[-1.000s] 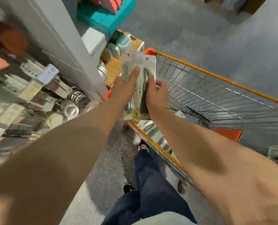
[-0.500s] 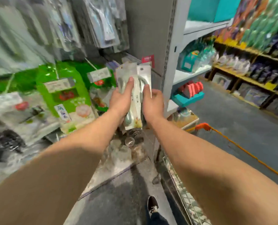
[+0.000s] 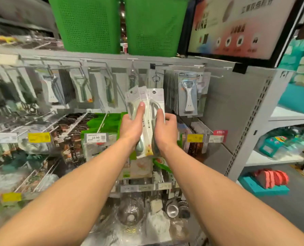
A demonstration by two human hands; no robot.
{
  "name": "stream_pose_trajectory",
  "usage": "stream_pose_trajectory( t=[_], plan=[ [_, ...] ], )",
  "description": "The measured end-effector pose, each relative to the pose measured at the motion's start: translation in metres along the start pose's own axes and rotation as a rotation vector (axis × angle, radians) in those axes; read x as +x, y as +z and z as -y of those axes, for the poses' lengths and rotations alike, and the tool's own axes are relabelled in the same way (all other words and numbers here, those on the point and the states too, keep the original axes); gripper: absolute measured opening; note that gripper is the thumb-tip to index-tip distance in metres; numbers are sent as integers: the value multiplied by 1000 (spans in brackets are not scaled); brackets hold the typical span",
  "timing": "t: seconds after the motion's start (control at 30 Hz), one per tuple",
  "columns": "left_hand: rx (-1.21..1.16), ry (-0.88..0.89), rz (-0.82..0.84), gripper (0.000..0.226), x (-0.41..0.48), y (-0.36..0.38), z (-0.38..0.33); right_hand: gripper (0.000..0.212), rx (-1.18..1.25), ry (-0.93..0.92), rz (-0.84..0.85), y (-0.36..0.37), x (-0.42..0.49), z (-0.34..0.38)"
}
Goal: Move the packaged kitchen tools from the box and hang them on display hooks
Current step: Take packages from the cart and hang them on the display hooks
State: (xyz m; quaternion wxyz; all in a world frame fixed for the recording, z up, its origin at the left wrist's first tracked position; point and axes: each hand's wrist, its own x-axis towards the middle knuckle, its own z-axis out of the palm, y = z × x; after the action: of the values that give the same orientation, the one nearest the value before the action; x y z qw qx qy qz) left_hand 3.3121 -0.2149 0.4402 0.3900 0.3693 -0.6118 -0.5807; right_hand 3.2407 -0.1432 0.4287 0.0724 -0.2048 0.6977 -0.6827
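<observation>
Shop aisle, grey metal display rack [image 3: 236, 110] straight ahead, with wire display hooks [image 3: 216, 76] in a row under its top shelf. Two green perforated plastic baskets [image 3: 87, 23] stand side by side on that shelf; a pink and white printed poster [image 3: 236, 27] is mounted to their right.

Task items: a fan of flat carded kitchen tool packs [image 3: 146, 103], pale green and white, held upright in front of the rack at about the middle of the view. Their punched top ends sit just below the hook row and touch no hook. The pack count looks like three; overlap prevents certainty.

Left hand [image 3: 131, 126]: grips the left side of the fan, thumb laid straight up the front face, fingers hidden behind.

Right hand [image 3: 165, 128]: grips the right-hand pack, thumb on the front, fingers curled round its right edge.

Neighbours: a hanging row of carded white-handled peelers [image 3: 188, 96] just right of the held packs; further peeler packs hang to the left, blurred. Lower hooks carry green bagged goods [image 3: 112, 121]. A white price tag reading 15.90 [image 3: 96, 137] and a yellow price tag [image 3: 39, 137] sit on the hook ends. Clear glass bowls [image 3: 130, 212] and steel cups [image 3: 172, 208] are on the bottom shelf.
</observation>
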Motion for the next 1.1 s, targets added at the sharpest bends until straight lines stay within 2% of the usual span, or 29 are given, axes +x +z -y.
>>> stream_pose_trajectory(
  t=[0.27, 0.53, 0.67, 0.9, 1.1],
  plan=[
    [-32, 15, -167, 115, 29, -40, -10, 39, 17, -43, 145, 50, 7, 21],
    [-85, 5, -247, 116, 62, -73, -14, 40, 1, -82, 221, 96, 18, 35],
    [-111, -12, -317, 107, 81, -99, -16, 38, 25, -96, 271, 127, 19, 43],
    [-130, -27, -339, 110, 113, -138, -17, 38, 13, -135, 282, 182, 20, 48],
    [-119, 22, -316, 104, 133, -155, -20, 38, 22, -134, 260, 207, 22, 51]
  ],
)
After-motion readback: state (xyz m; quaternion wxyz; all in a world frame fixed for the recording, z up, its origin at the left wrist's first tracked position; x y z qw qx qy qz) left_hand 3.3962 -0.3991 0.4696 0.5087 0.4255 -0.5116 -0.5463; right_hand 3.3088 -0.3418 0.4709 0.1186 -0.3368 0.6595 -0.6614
